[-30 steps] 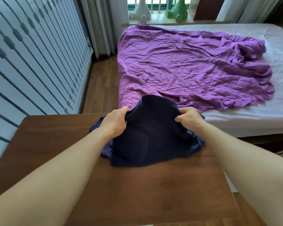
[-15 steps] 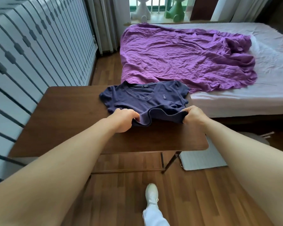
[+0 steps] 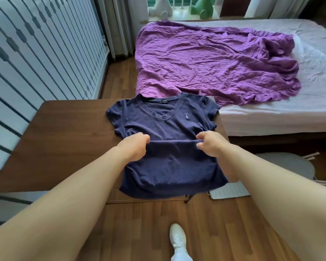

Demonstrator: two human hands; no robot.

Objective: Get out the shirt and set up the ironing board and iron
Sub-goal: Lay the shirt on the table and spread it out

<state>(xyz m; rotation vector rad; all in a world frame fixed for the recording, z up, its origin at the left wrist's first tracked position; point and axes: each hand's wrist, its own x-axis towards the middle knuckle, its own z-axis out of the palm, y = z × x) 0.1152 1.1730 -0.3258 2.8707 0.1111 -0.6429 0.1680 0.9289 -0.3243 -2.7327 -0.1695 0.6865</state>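
Observation:
A navy blue V-neck shirt [image 3: 164,119] lies face up on the right part of a brown wooden table [image 3: 64,140], its collar toward the bed. My left hand [image 3: 134,147] and my right hand [image 3: 211,145] each pinch the fabric at mid-body, lifting a fold across the shirt. The lower half hangs from that fold over the table's near edge. No ironing board or iron is in view.
A bed [image 3: 299,113] with a crumpled purple sheet [image 3: 211,61] stands just beyond the table. A white panelled wall [image 3: 36,53] runs along the left. A grey stool [image 3: 288,164] and a white mat [image 3: 228,192] lie on the wooden floor at right. My white shoe [image 3: 177,238] is below.
The bunched shirt has been spread out on the table with the collar away from me. My hands have drawn the lower part toward me, and the view has pulled back from the table.

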